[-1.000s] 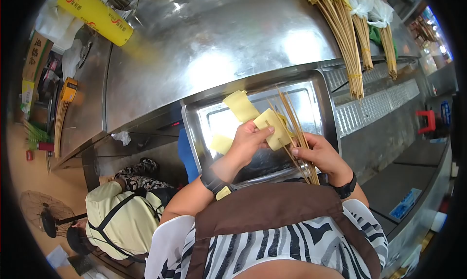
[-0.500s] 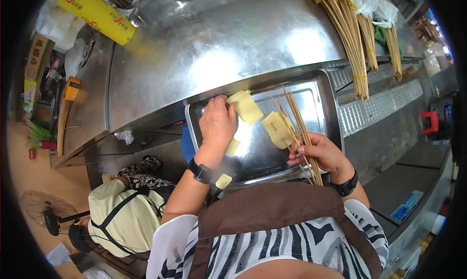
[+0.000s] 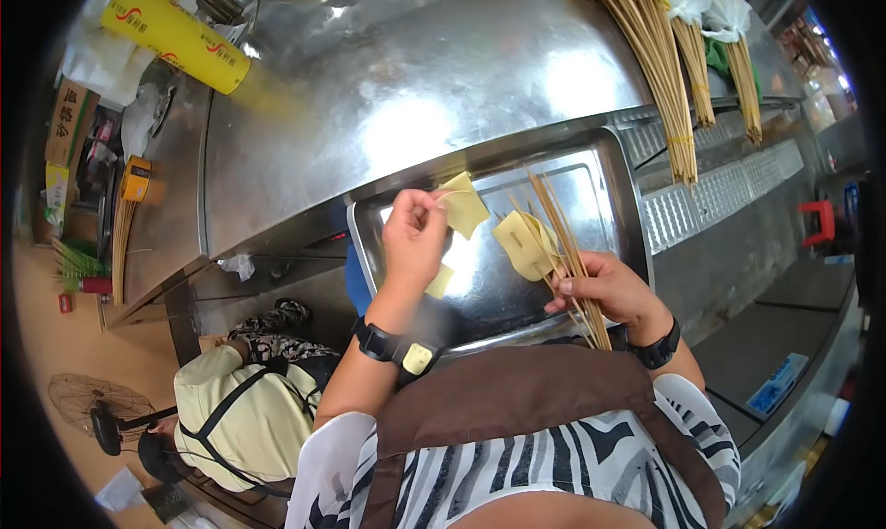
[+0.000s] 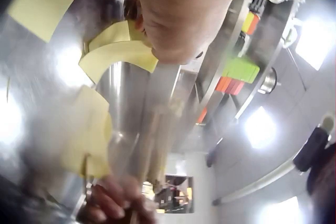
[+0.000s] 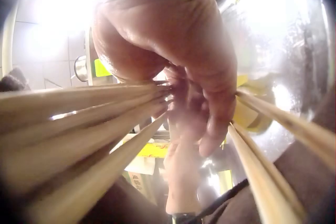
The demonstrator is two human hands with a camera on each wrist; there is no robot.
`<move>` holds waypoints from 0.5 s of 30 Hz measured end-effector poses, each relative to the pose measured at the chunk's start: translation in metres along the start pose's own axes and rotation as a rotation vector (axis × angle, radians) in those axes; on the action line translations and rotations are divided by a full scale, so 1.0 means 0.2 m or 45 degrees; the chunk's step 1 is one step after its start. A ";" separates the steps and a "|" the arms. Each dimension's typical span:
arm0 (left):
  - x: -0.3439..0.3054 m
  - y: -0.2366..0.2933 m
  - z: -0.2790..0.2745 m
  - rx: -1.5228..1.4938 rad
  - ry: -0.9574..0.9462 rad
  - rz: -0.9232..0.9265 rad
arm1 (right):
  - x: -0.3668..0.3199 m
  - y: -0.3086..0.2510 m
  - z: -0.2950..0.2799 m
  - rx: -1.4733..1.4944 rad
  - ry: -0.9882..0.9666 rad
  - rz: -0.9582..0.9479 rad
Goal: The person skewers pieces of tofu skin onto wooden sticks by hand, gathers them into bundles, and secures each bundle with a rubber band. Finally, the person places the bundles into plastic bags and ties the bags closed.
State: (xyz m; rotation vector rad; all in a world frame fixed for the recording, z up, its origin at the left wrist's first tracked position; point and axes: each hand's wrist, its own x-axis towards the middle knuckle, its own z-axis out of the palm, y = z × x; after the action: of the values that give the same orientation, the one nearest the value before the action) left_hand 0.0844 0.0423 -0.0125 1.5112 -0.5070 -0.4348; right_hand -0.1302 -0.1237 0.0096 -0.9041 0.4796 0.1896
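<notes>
My left hand (image 3: 413, 238) pinches a thin pale-yellow tofu-skin sheet (image 3: 469, 212) by its edge, at the left of a steel tray (image 3: 498, 306). In the left wrist view that sheet (image 4: 119, 54) bends into an arc below the fingers. My right hand (image 3: 611, 291) grips a bunch of bamboo skewers (image 3: 561, 217) over the tray's right half. Folded tofu-skin pieces (image 3: 522, 245) are threaded on one skewer, near the right fingertips. The right wrist view shows skewers (image 5: 79, 124) spreading from both sides of the hand. Another yellow piece (image 3: 440, 282) lies in the tray beside the left wrist.
Beyond the tray runs a steel counter (image 3: 415, 68). Bundles of filled skewers (image 3: 660, 86) hang over its right edge. A yellow roll (image 3: 175, 35) lies at the far left. Another person (image 3: 245, 409) sits low at the left, close to a fan (image 3: 97, 409).
The left hand has left the skewered pieces, moved left to the loose sheets and taken one by its edge. The right hand keeps its grip on the skewers, nearly in place.
</notes>
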 end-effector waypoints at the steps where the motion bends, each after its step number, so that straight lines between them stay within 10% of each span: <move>1: 0.00 -0.01 -0.01 -0.001 0.001 0.000 | 0.00 0.00 0.00 -0.001 0.000 0.001; 7: -0.02 0.06 0.02 -0.908 -0.115 -0.734 | -0.02 -0.03 0.05 -0.030 0.005 0.024; 15: -0.05 0.06 0.07 -0.753 -0.146 -0.759 | -0.01 -0.03 0.04 -0.051 -0.042 0.014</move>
State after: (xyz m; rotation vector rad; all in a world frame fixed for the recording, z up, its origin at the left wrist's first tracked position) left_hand 0.0685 0.0361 -0.0017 1.0368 0.0148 -1.0406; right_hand -0.1280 -0.1202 0.0194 -0.9366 0.4512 0.2244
